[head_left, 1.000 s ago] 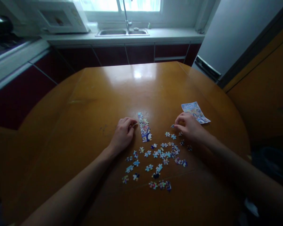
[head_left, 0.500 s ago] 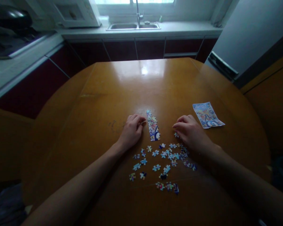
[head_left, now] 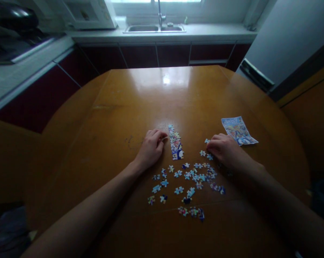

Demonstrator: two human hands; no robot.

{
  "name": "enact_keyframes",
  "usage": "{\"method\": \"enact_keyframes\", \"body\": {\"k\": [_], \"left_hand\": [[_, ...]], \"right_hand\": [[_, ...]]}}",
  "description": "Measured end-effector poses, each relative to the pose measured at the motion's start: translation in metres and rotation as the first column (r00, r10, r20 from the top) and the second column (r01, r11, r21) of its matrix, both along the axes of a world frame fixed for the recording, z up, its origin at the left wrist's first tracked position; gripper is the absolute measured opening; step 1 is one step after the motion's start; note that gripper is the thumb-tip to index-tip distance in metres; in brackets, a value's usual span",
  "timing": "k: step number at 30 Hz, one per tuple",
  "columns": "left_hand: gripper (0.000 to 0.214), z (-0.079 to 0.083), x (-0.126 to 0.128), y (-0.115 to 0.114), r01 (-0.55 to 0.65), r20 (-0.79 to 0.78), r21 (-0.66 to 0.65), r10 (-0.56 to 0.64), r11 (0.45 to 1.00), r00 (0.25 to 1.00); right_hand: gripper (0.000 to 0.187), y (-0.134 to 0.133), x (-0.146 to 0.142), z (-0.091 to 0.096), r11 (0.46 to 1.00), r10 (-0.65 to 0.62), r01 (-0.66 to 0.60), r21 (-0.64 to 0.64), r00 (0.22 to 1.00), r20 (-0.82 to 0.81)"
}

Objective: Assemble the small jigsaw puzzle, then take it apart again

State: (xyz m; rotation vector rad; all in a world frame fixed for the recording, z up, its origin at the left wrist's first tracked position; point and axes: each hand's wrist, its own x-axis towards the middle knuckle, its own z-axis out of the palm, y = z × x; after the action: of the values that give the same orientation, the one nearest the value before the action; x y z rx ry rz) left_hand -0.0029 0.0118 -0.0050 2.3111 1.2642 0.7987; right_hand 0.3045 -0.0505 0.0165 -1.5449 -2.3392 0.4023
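An assembled strip of jigsaw puzzle (head_left: 175, 142) lies upright in the picture at the table's middle. Just left of it rests my left hand (head_left: 151, 145), closed, a thin pale edge like a puzzle piece (head_left: 164, 138) showing between thumb and forefinger. On the right, my right hand (head_left: 225, 148) is pinched low over the table, with a light-blue puzzle piece (head_left: 207, 141) at its fingertips. Two loose pieces, one a pale puzzle piece (head_left: 202, 153), lie just below those fingers. Several loose puzzle pieces (head_left: 195, 177) are scattered nearer to me.
A creased picture sheet (head_left: 239, 129) lies beyond my right hand, partly behind it. The wooden table (head_left: 140, 96) has rounded sides. Past it are a counter with a sink (head_left: 145, 28), a microwave (head_left: 89, 14), a stove (head_left: 22, 46) and a fridge (head_left: 282, 39).
My right hand has moved to the right, uncovering pieces near its fingertips. My left hand stays beside the strip in the same pinch. The view has shifted slightly.
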Motion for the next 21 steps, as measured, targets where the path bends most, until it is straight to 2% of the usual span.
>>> {"method": "enact_keyframes", "body": {"k": [4, 9, 12, 17, 21], "left_hand": [[0.020, 0.001, 0.001, 0.000, 0.002, 0.000, -0.006, -0.002, 1.000, 1.000], [0.020, 0.001, 0.001, 0.000, -0.010, -0.004, -0.005, 0.010, 1.000, 1.000], [0.020, 0.001, 0.001, -0.001, -0.017, -0.001, 0.001, 0.017, 1.000, 1.000], [0.020, 0.002, 0.001, -0.001, -0.012, 0.003, 0.008, 0.012, 1.000, 1.000], [0.020, 0.001, 0.002, -0.001, -0.011, 0.003, 0.010, 0.011, 1.000, 1.000]], "right_hand": [[0.012, -0.008, -0.017, 0.004, 0.997, 0.001, 0.005, 0.077, 0.997, -0.083], [0.013, -0.032, -0.064, 0.008, 0.987, 0.160, -0.153, 0.056, 0.973, -0.164], [0.011, -0.043, -0.087, 0.006, 0.976, 0.216, -0.214, 0.035, 0.970, -0.115], [0.009, -0.045, -0.097, 0.002, 0.973, 0.228, -0.226, 0.044, 0.973, -0.048], [0.006, -0.045, -0.097, 0.002, 0.977, 0.211, -0.211, 0.019, 0.971, -0.108]]}}
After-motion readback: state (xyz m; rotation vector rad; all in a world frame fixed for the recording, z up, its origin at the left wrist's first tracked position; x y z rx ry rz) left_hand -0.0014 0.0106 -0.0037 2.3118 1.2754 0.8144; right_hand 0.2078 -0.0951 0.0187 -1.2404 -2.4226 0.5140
